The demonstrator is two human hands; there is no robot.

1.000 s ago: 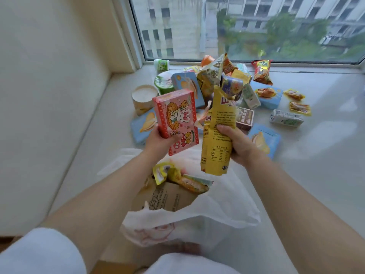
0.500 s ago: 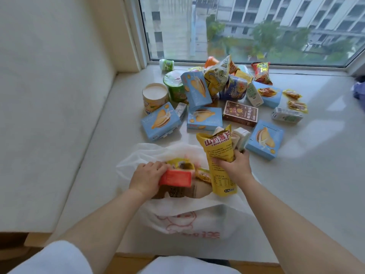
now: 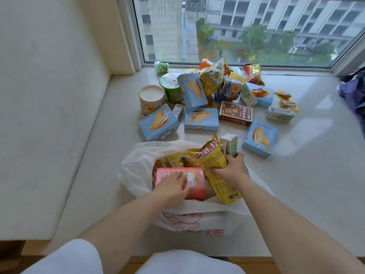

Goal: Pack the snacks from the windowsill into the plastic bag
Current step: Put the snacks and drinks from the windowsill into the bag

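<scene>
White plastic bag with red print, mouth open, on the windowsill. Left hand rests on a blurred pink box inside; grip indiscernible. Right hand grips 1 yellow pouch. 5 blue boxes lie beyond.

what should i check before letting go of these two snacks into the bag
1. Plastic bag mouth open: ok.
2. Pink box inside the mouth, under the left hand: ok.
3. Yellow packet fully inside: not ok, its top sticks up above the rim.
4. Right hand grip on the packet: ok.
5. Room left deeper in the bag: cannot tell.
6. More snacks waiting, like the brown box: ok.
</scene>
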